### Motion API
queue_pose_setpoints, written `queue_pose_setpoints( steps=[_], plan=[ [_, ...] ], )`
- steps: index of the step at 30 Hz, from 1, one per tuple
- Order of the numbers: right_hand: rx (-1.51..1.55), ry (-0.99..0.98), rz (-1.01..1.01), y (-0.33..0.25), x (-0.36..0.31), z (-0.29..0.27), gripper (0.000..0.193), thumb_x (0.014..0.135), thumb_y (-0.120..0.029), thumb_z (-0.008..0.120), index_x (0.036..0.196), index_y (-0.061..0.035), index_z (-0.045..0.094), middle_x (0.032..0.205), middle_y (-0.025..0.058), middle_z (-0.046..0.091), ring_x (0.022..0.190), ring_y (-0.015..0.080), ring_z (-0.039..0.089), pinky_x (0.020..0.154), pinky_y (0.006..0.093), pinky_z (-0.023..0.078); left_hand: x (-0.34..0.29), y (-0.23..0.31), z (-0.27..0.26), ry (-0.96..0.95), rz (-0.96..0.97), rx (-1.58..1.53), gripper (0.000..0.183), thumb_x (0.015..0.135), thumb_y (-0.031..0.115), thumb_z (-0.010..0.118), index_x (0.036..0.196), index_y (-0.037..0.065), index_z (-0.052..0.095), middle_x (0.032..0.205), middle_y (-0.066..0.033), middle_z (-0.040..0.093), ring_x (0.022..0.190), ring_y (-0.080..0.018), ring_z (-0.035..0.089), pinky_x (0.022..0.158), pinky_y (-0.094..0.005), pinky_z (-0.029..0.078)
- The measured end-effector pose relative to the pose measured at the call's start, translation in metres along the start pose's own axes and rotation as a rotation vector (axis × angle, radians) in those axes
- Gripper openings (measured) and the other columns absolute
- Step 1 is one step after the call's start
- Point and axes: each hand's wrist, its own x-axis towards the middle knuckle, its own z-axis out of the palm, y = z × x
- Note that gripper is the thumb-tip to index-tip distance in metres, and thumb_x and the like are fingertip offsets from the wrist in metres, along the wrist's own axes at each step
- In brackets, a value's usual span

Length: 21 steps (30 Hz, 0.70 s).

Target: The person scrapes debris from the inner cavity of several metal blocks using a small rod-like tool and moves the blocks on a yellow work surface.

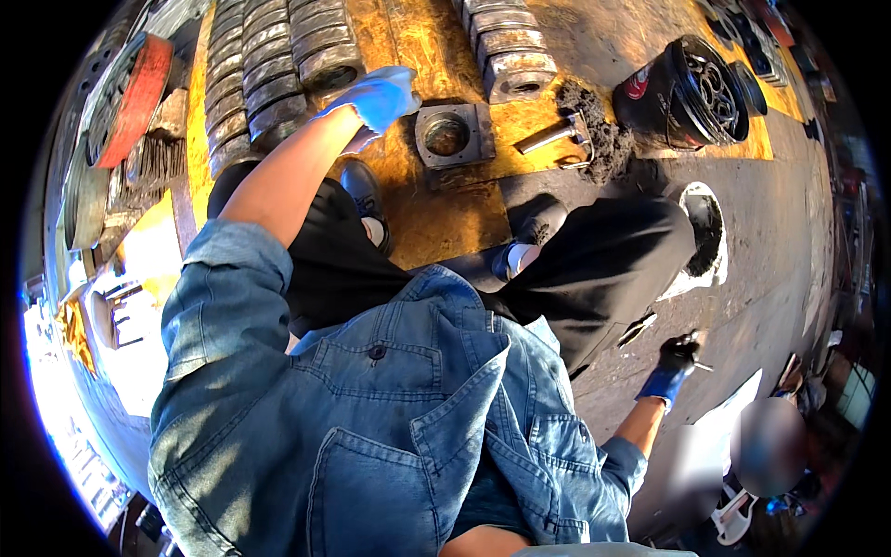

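Observation:
My left hand [379, 97], in a blue glove, reaches out over the yellow floor with nothing visible in it. It hangs between a row of stacked grey metal housings [269, 79] and a square metal plate with a round hole [447, 136]. My right hand [672, 365], in a blue glove with a dark palm, is held low at my right side over the grey floor. It is closed around a small thin metal piece that sticks out to the right. My denim jacket and black trousers hide the floor below me.
A second row of housings [509, 48] lies at the top. A hammer [549, 137] rests by a pile of dark shavings [601, 139]. A black bucket [661, 111] holds round metal parts. A red disc [139, 97] leans far left. Another person [770, 446] is at the lower right.

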Motion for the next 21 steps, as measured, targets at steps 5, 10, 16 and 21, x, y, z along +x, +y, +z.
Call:
queue_pose_setpoints(
  steps=[5,10,16,21],
  plan=[
    [-0.122,-0.586,-0.175,-0.052,-0.028,0.189,0.051,0.1,-0.04,0.051,0.142,-0.0112,0.049,0.128,0.0075,0.066,0.092,0.0218,0.068,0.075,0.0391,0.054,0.023,-0.046,0.107,-0.046,0.092,-0.091,0.014,0.068,0.017,0.067,0.057,0.018,0.058,0.065,-0.0065,0.056,0.073,-0.0224,0.061,0.063,-0.0304,0.05],
    [-0.065,-1.08,0.117,-0.017,-0.055,0.396,0.055,0.103,-0.039,0.047,0.149,-0.0107,0.042,0.122,0.012,0.065,0.085,0.0215,0.06,0.072,0.0334,0.049,0.018,-0.053,0.178,-0.031,-0.381,-1.009,0.023,0.079,0.015,0.066,0.06,0.016,0.052,0.063,-0.0055,0.056,0.061,-0.0173,0.056,0.054,-0.0327,0.047],
    [-0.399,-0.829,0.398,0.134,-0.063,0.481,0.071,0.081,-0.027,0.074,0.143,-0.0061,0.046,0.102,0.0029,0.055,0.082,0.0168,0.055,0.064,0.0296,0.048,-0.024,0.047,0.139,-0.188,-0.059,-0.011,0.009,0.072,0.027,0.069,0.077,0.021,0.074,0.085,-0.0038,0.072,0.083,-0.027,0.07,0.074,-0.0373,0.055],
    [-0.717,-0.339,0.614,0.318,-0.158,0.49,0.022,0.094,-0.024,0.067,0.11,-0.009,0.066,0.076,-0.0013,0.064,0.06,0.0147,0.054,0.05,0.0293,0.042,-0.03,0.03,0.16,-0.339,-0.331,-0.538,0.024,0.069,0.032,0.077,0.082,0.014,0.071,0.087,-0.007,0.071,0.079,-0.0224,0.066,0.07,-0.0346,0.053]
  ],
)
